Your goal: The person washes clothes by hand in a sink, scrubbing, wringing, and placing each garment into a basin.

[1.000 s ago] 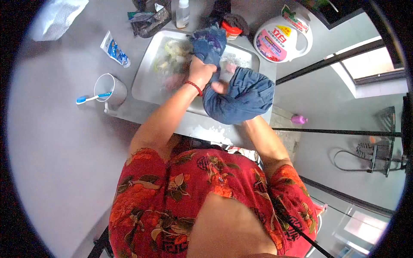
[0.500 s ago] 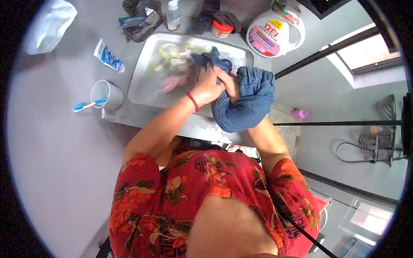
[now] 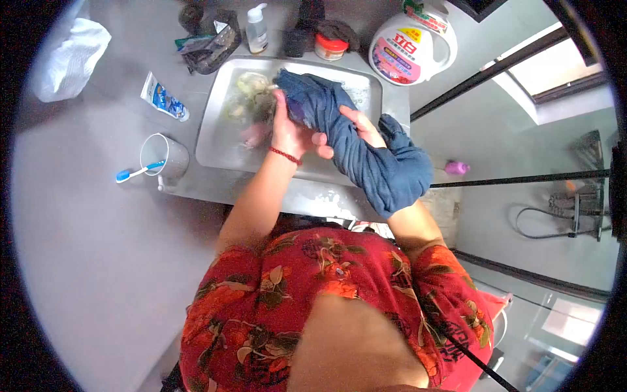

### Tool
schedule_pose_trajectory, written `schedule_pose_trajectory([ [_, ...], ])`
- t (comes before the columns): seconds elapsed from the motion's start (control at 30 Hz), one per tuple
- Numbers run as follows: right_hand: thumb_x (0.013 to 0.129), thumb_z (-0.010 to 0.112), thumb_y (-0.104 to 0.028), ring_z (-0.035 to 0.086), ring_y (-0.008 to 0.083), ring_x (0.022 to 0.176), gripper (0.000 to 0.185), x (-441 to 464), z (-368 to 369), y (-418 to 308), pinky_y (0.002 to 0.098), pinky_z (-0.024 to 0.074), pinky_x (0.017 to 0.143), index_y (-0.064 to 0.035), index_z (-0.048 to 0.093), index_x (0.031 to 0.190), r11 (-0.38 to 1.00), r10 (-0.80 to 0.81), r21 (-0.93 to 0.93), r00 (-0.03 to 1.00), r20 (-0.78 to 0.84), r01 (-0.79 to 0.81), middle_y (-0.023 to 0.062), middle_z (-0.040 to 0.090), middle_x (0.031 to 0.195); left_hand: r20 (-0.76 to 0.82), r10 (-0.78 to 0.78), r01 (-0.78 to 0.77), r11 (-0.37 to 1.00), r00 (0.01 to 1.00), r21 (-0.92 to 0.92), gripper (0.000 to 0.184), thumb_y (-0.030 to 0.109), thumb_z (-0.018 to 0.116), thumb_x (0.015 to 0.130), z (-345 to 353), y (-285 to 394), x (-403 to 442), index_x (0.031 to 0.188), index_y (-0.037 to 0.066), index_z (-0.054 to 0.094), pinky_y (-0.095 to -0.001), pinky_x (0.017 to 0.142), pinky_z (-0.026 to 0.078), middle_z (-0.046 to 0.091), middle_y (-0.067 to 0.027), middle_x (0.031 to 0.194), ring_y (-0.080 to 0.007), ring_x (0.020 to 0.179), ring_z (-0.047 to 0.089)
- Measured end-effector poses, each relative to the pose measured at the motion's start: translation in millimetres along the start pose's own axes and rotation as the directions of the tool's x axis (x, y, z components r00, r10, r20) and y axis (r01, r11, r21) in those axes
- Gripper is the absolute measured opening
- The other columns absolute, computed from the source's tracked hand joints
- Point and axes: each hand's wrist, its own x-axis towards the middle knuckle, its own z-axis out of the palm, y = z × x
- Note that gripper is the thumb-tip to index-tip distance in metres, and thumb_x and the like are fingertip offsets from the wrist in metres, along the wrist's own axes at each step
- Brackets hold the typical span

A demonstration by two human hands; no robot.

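A bunched dark blue cloth (image 3: 356,153) lies across both hands over the white basin (image 3: 208,140), its lower part draped over the right forearm. My left hand (image 3: 294,134), with a red bead bracelet at the wrist, is open under the cloth's left side, palm up. My right hand (image 3: 361,124) is wrapped round the middle of the cloth, its fingers partly hidden by the folds. Pale and pink items (image 3: 255,134) lie in the basin's water, left of the cloth.
A white cup (image 3: 171,157) with a blue toothbrush and a toothpaste tube (image 3: 164,99) stand left of the basin. Behind it are a clear pump bottle (image 3: 257,32), a red-lidded jar (image 3: 331,47) and a large detergent jug (image 3: 408,52). A white cloth (image 3: 72,62) lies far left.
The hands have moved apart from their close grip. The blue cloth now stretches longer between them, and my left hand has opened and turned palm up.
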Motion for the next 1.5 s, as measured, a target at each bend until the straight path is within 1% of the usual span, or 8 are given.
schedule_pose_trajectory([
  [0.1, 0.091, 0.037, -0.034, 0.054, 0.026, 0.067, 0.045, -7.8, -2.8, -0.5, 0.0312, 0.0455, 0.055, -0.0008, 0.043, 0.12, 0.987, 0.129, -0.092, 0.989, -0.073, -0.135, 0.0173, 0.057, 0.099, 0.346, 0.129, -0.111, 0.991, 0.929, -0.073, 0.064, 0.055, 0.057, 0.075, 8.3, 13.4, 15.7, 0.118, 0.009, 0.048, -0.0507, 0.093, 0.037, 0.052, -0.0139, 0.117, -0.0293, 0.11, 0.048],
  [0.3, 0.086, 0.055, -0.026, 0.059, 0.0176, 0.072, 0.038, -11.8, -2.3, 0.6, 0.0277, 0.0479, 0.055, -0.0003, 0.048, 0.113, 0.901, 0.071, -0.41, 0.979, -0.19, -0.144, 0.0117, 0.059, 0.091, 0.079, 0.011, -0.035, 0.952, 0.997, 0.303, 0.017, 0.008, 0.061, 0.078, 9.3, 42.0, 20.7, 0.094, 0.008, 0.056, -0.033, 0.074, 0.049, 0.06, -0.0053, 0.09, -0.0162, 0.083, 0.058],
  [0.67, 0.074, 0.07, -0.024, 0.053, 0.0161, 0.089, 0.042, 55.4, -142.6, 21.8, 0.0329, 0.0414, 0.082, -0.0008, 0.055, 0.105, -0.282, -0.318, -0.948, 0.947, -0.05, -0.145, 0.0059, 0.058, 0.098, 0.161, 0.238, -0.059, -0.384, 0.958, 0.922, 0.029, 0.01, 0.061, 0.067, -41.2, 8.7, 58.6, 0.095, 0.001, 0.058, -0.0347, 0.077, 0.046, 0.063, -0.0139, 0.09, -0.0279, 0.084, 0.06],
  [0.77, 0.066, 0.076, -0.027, 0.055, 0.0198, 0.089, 0.066, 44.8, -112.7, 18.3, 0.0331, 0.0428, 0.082, 0.003, 0.046, 0.116, 0.064, -0.336, -0.995, 0.938, -0.089, -0.071, 0.0099, 0.058, 0.098, 0.12, 0.29, -0.075, -0.164, 0.95, 0.984, 0.037, 0.011, 0.064, 0.063, -47.9, 12.0, 58.7, 0.097, -0.002, 0.055, -0.0373, 0.078, 0.047, 0.062, -0.0207, 0.087, -0.0341, 0.085, 0.06],
  [0.97, 0.059, 0.082, -0.031, 0.031, 0.0274, 0.123, 0.122, 52.4, -106.3, 6.8, 0.0319, 0.0237, 0.102, 0.003, -0.005, 0.137, -0.1, -0.573, -0.984, 0.801, 0.175, 0.144, 0.0226, 0.034, 0.128, -0.054, 0.209, -0.014, 0.309, 0.976, 0.951, 0.036, 0.009, 0.064, 0.071, -12.1, 22.3, 41.8, 0.102, -0.002, 0.051, -0.032, 0.072, 0.048, 0.061, -0.0108, 0.093, -0.0208, 0.081, 0.059],
  [1.1, 0.064, 0.079, -0.022, 0.043, 0.0216, 0.109, 0.115, 56.1, -95.7, 7.9, 0.0295, 0.0324, 0.095, 0.0, -0.006, 0.138, -0.046, -0.538, -0.991, 0.833, 0.128, 0.123, 0.0171, 0.045, 0.115, -0.1, -0.201, 0.132, 0.153, 0.975, 0.979, 0.02, 0.008, 0.058, 0.077, 0.2, 34.3, 39.3, 0.093, -0.002, 0.059, -0.0276, 0.075, 0.046, 0.061, -0.0071, 0.093, -0.0164, 0.084, 0.058],
  [1.3, 0.065, 0.073, -0.013, 0.049, 0.0141, 0.095, 0.081, 55.2, -75.9, -1.1, 0.0266, 0.0393, 0.086, 0.0021, 0.027, 0.13, 0.026, -0.413, -0.954, 0.872, 0.261, 0.298, 0.0079, 0.053, 0.103, -0.155, -0.45, 0.448, 0.672, 0.879, 0.59, 0.022, 0.012, 0.055, 0.072, -7.8, 35.9, 43.0, 0.091, 0.002, 0.06, -0.0286, 0.07, 0.046, 0.059, -0.0064, 0.087, -0.0143, 0.076, 0.055],
  [1.5, 0.054, 0.07, -0.009, 0.054, 0.0214, 0.094, 0.057, 59.1, -89.4, -11.4, 0.0312, 0.0422, 0.083, -0.0008, 0.05, 0.106, 0.064, -0.393, -0.99, 0.915, 0.087, 0.122, 0.0108, 0.058, 0.098, 0.161, 0.269, -0.207, 0.155, 0.95, 0.966, 0.048, 0.014, 0.056, 0.073, 13.3, 18.6, 36.0, 0.117, -0.002, 0.047, -0.0293, 0.093, 0.035, 0.051, -0.012, 0.115, -0.0204, 0.106, 0.048],
])
